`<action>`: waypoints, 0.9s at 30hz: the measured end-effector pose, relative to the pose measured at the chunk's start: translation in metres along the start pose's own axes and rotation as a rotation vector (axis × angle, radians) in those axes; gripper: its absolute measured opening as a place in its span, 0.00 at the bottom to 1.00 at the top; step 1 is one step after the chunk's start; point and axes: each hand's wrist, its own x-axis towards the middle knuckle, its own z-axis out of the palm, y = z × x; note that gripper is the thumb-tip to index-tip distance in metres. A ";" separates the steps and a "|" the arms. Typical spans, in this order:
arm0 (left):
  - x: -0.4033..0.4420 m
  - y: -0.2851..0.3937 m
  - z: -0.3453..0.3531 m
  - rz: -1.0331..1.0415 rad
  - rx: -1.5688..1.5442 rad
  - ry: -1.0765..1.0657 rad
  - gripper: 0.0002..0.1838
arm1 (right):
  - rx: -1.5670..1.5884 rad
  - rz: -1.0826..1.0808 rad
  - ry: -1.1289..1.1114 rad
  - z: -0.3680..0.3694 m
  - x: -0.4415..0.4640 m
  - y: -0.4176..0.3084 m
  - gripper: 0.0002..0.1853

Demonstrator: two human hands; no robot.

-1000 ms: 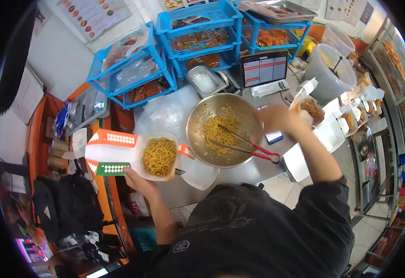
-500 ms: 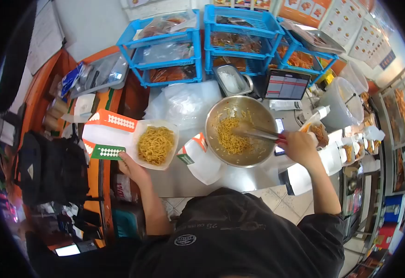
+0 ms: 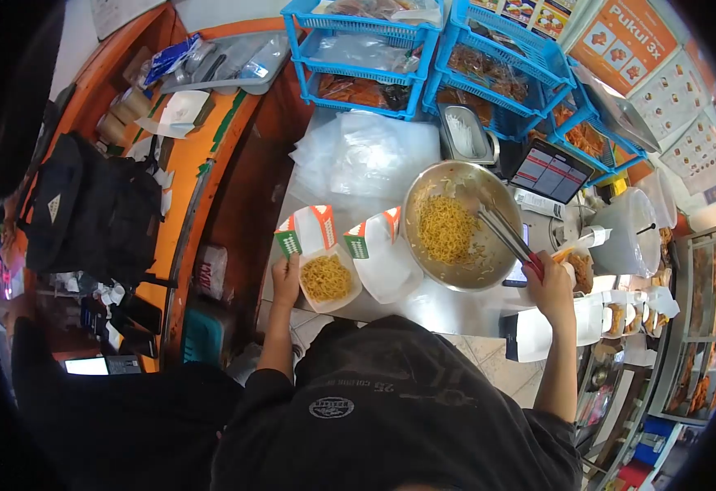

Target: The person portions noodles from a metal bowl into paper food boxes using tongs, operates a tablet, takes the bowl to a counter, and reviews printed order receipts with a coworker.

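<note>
My left hand (image 3: pixel 286 280) is closed on the green flap side of an open paper takeaway box (image 3: pixel 350 288). Noodles (image 3: pixel 325 278) fill that box, which is at the counter's front edge. Just right of it stands a second open paper box (image 3: pixel 387 266) with a bare white inside. My right hand (image 3: pixel 553 290) grips metal tongs (image 3: pixel 503 232) by their red handles. The tongs' tips reach into a large steel bowl (image 3: pixel 497 274), at the edge of a heap of noodles (image 3: pixel 446 229).
Clear plastic bags (image 3: pixel 374 155) lie behind the boxes. Blue tiered racks (image 3: pixel 362 72) stand at the back, beside a metal tray of white stuff (image 3: pixel 466 135) and a tablet (image 3: pixel 550 170). More white boxes (image 3: pixel 534 331) line the right. Another person's dark sleeve (image 3: pixel 129 409) shows lower left.
My left hand has brought the noodle-filled box right, close beside the second box. The tongs have shifted in the bowl, still in my right hand. The view has turned left.
</note>
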 end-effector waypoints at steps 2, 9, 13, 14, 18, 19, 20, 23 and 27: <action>-0.005 -0.004 0.012 0.011 0.006 0.013 0.15 | -0.103 -0.025 -0.019 0.000 0.001 0.006 0.11; 0.017 0.003 0.040 0.079 0.054 0.060 0.13 | -0.122 -0.064 -0.125 0.001 0.004 0.000 0.16; 0.036 0.006 0.036 0.102 0.055 0.027 0.09 | -0.296 -0.141 -0.135 0.039 0.018 0.005 0.13; 0.039 0.008 0.033 0.127 0.045 0.027 0.08 | -0.322 -0.150 -0.108 0.050 0.020 0.010 0.12; 0.031 0.047 0.028 0.372 0.117 0.458 0.14 | -0.398 -0.190 -0.011 0.064 0.021 0.013 0.08; 0.024 0.057 0.022 0.320 0.088 0.475 0.17 | -0.398 -0.194 0.005 0.063 0.019 0.018 0.08; 0.024 0.069 0.025 0.420 0.089 0.439 0.16 | -0.399 -0.201 0.021 0.061 0.018 0.021 0.08; 0.017 0.158 0.056 0.677 0.150 0.237 0.11 | -0.290 -0.150 0.065 0.044 0.001 0.018 0.07; 0.065 0.238 0.123 0.693 0.479 -0.226 0.08 | -0.205 -0.079 0.050 0.038 -0.023 0.023 0.07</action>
